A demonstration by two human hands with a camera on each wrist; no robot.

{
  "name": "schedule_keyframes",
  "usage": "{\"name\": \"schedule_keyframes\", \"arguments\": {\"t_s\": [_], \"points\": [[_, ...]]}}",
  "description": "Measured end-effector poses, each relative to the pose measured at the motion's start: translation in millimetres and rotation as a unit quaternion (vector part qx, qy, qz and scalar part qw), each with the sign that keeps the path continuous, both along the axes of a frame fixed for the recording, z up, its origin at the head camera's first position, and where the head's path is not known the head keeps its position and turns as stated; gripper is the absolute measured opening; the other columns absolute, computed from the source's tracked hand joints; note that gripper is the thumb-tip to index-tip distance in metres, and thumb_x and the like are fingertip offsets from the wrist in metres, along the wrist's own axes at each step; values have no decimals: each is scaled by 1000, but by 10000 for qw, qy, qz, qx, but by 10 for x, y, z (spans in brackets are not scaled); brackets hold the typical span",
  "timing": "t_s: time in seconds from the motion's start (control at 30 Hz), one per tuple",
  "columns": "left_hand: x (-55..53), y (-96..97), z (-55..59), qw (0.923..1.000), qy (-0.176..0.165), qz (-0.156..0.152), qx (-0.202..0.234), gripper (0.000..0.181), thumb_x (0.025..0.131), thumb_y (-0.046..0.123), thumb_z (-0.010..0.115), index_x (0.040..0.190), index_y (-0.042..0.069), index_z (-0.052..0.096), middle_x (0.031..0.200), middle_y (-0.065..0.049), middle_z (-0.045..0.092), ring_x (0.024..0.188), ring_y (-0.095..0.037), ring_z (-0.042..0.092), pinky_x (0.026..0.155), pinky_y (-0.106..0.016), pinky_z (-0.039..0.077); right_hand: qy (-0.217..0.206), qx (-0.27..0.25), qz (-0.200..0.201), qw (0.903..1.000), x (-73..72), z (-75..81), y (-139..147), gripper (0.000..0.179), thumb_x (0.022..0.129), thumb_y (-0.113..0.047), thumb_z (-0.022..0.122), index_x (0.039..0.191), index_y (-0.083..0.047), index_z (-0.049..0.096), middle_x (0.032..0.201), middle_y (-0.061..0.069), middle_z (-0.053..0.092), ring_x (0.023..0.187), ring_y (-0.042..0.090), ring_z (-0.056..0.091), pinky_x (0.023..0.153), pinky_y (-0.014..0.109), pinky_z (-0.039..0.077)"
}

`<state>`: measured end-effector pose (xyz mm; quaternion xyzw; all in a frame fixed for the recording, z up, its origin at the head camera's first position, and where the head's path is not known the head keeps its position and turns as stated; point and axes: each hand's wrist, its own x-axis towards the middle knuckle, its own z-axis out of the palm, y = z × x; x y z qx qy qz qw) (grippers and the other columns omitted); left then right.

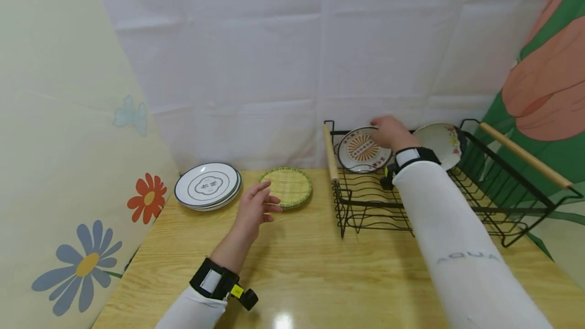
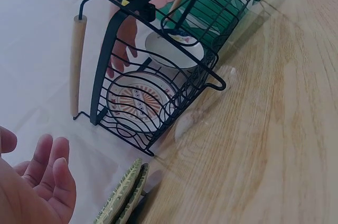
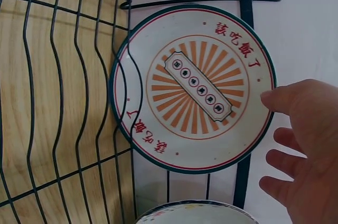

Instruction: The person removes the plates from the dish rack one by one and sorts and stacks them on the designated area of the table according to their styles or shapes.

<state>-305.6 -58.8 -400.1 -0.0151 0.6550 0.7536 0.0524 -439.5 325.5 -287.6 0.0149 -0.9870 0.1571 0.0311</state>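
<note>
A round plate (image 3: 198, 89) with a dark green rim, an orange sunburst and red characters leans in the left part of the black wire dish rack (image 1: 375, 204). My right hand (image 1: 392, 133) is at the plate's upper edge. In the right wrist view the thumb overlaps the rim, and the other fingers stay extended beside it, not wrapped around it. Whether the thumb touches is unclear. My left hand (image 1: 257, 207) hovers by the yellow-green woven tray (image 1: 288, 187), fingers loosely bent, holding nothing. The left wrist view shows the woven trays (image 2: 124, 192) edge-on.
A white dish with floral decoration (image 1: 436, 143) stands in the rack, right of my right hand. Several white plates with dark rims (image 1: 207, 187) are stacked at the left. The rack has wooden handles (image 1: 525, 155). White cloth (image 1: 256, 65) hangs behind the wooden table (image 1: 297, 268).
</note>
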Motion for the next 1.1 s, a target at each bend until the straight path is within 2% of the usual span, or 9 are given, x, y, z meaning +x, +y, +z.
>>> {"name": "schedule_keyframes", "arguments": {"t_s": [0.13, 0.27, 0.4, 0.53, 0.67, 0.8, 0.93, 1.1], "points": [[-10, -11, -6, 10000, -10, -18, -41, 41, 107, 23, 47, 147, 16, 54, 86, 0, 72, 70, -14, 72, 56, -26, 51, -256, -215, -143, 9993, -27, -108, -16, 56, 104, -9, 42, 158, 1, 33, 163, 29, 31, 151, 49, 27, 123, 62, 26], [-14, -24, -24, 10000, -12, -21, -55, 41, 107, 25, 48, 146, 16, 54, 86, 0, 73, 70, -13, 72, 57, -26, 51, -325, -201, -104, 9992, -50, -169, -24, 60, 102, -6, 37, 161, 1, 26, 165, 29, 26, 153, 48, 24, 124, 61, 24], [-12, -27, -29, 10000, -3, -13, -55, 41, 107, 25, 48, 146, 16, 55, 86, 1, 73, 69, -13, 72, 56, -26, 51, -284, -178, -150, 9993, -72, -185, -30, 61, 100, -4, 39, 160, 0, 27, 165, 29, 28, 153, 48, 25, 124, 61, 24], [-13, -22, -29, 10000, -22, 2, -46, 41, 107, 24, 48, 146, 16, 55, 85, 1, 73, 68, -13, 72, 55, -26, 52, -150, -170, -196, 9995, -67, -186, -30, 59, 99, -3, 42, 157, 1, 34, 161, 29, 33, 150, 48, 30, 123, 62, 26], [-23, -14, -31, 10000, -32, 20, -25, 41, 107, 24, 47, 146, 16, 54, 85, 1, 72, 68, -13, 72, 55, -26, 51, 212, 19, -172, 9996, -36, -186, -11, 48, 98, -3, 47, 145, 5, 52, 148, 31, 50, 138, 49, 46, 115, 63, 37], [-35, -10, -40, 10000, -3, 14, -19, 41, 107, 24, 47, 146, 16, 54, 86, 0, 72, 68, -13, 72, 56, -26, 51, 543, 335, -128, 9979, -25, -197, 15, 31, 96, -3, 50, 119, 7, 69, 127, 30, 66, 116, 47, 62, 98, 61, 50], [-45, 1, -39, 10000, 37, 14, -9, 40, 107, 24, 47, 146, 15, 54, 86, 0, 71, 68, -13, 71, 56, -26, 51, 659, 500, -72, 9965, -13, -191, 43, 25, 94, -1, 51, 104, 6, 73, 115, 28, 71, 105, 44, 66, 90, 59, 53], [-63, 19, -29, 10000, 67, 43, 17, 41, 107, 24, 47, 146, 15, 54, 85, 0, 71, 67, -13, 71, 55, -25, 51, 695, 478, -42, 9964, -4, -197, 76, 23, 92, 0, 53, 102, 7, 73, 112, 29, 71, 104, 45, 66, 89, 59, 53]]}}
